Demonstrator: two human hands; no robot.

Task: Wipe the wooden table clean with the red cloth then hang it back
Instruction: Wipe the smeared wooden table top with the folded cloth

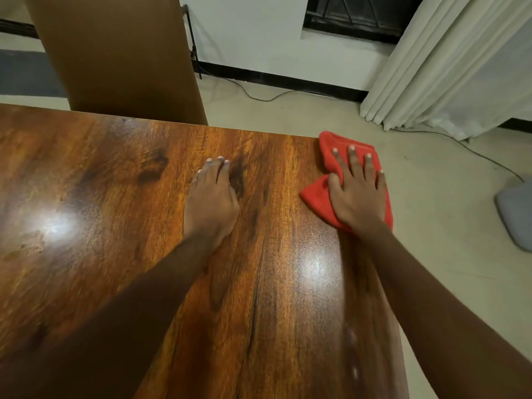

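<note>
A glossy wooden table (pixel 115 203) fills the lower left of the head view. The red cloth (pixel 331 145) lies crumpled at the table's far right corner, partly over the right edge. My right hand (pixel 357 194) presses flat on the cloth with its fingers spread. My left hand (pixel 211 200) rests palm down on the bare wood near the middle, fingers together, holding nothing.
A tall brown panel (pixel 121 53) stands behind the table's far edge. White curtains (pixel 449 61) hang at the right, with cables (pixel 259 96) across the pale floor. A grey object (pixel 515 214) lies on the floor at the far right.
</note>
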